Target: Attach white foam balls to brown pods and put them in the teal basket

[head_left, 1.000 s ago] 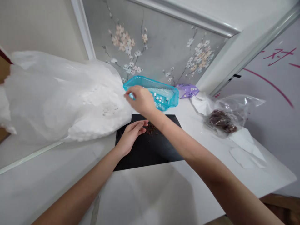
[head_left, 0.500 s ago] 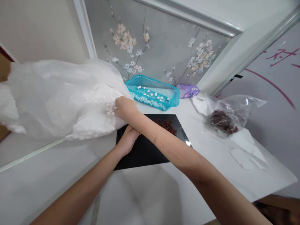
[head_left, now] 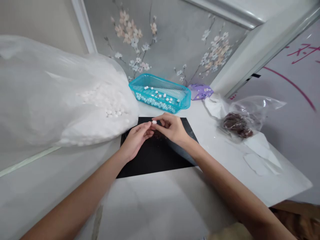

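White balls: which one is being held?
The white ball pinched in the right hand; the others lie in the blue basket or white bag.

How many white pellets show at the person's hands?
1: a white pellet pinched in the right hand, close by the left hand. Others may be hidden.

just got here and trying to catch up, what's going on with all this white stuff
A person's right hand pinches a small white piece at the fingertips of the left hand, above a black board. Whether the left hand holds anything is unclear. To the left, a big white bag shows many similar pieces. Behind the board, a blue basket has white pieces scattered in it. Off to the right, a clear bag holds brown material.
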`<state>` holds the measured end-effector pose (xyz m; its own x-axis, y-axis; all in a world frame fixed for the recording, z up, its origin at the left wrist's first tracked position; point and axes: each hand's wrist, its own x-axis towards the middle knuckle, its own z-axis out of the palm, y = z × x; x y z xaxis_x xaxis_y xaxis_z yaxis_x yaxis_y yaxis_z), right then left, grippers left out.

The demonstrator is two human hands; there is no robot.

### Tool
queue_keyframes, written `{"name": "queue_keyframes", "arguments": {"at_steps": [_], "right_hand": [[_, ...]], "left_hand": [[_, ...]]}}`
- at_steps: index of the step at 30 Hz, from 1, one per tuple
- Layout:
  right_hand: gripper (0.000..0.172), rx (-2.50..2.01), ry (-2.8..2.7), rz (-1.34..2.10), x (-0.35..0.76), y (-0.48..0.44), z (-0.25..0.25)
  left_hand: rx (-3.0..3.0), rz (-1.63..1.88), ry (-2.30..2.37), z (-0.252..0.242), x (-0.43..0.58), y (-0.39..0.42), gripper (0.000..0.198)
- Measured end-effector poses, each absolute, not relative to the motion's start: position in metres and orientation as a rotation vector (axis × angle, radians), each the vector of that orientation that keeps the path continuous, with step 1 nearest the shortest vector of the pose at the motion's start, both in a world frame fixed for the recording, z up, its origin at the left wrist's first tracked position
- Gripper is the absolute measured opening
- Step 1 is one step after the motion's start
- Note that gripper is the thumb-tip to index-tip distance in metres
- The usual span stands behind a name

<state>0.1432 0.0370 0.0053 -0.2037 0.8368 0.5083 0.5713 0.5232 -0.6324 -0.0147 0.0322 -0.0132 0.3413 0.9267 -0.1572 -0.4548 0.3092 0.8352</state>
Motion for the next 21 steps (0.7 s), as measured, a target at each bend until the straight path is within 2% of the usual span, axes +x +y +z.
{"name": "queue_keyframes", "arguments": {"at_steps": [6,11,16,21], "right_hand": [[0.015,-1.154,-1.927,0.467,0.143,0.009,0.005],[0.036,-1.275,-1.865,0.491,0.152,0.003,0.001],[0.014,-1.354,-2.093,0.475,0.165,0.000,-0.002],[0.019,-1.386,-2.239,0.409,0.162,-0.001,-0.005]], "left_hand": [[1.029,0.996,0.752,-0.014,-0.012,0.026,0.015],[0.846,1.028,0.764,-0.012,-0.013,0.030,0.013],[0.510,1.084,0.731,-0.009,-0.015,0.036,0.010],[0.490,1.061,0.710,-0.009,-0.016,0.038,0.011]]}}
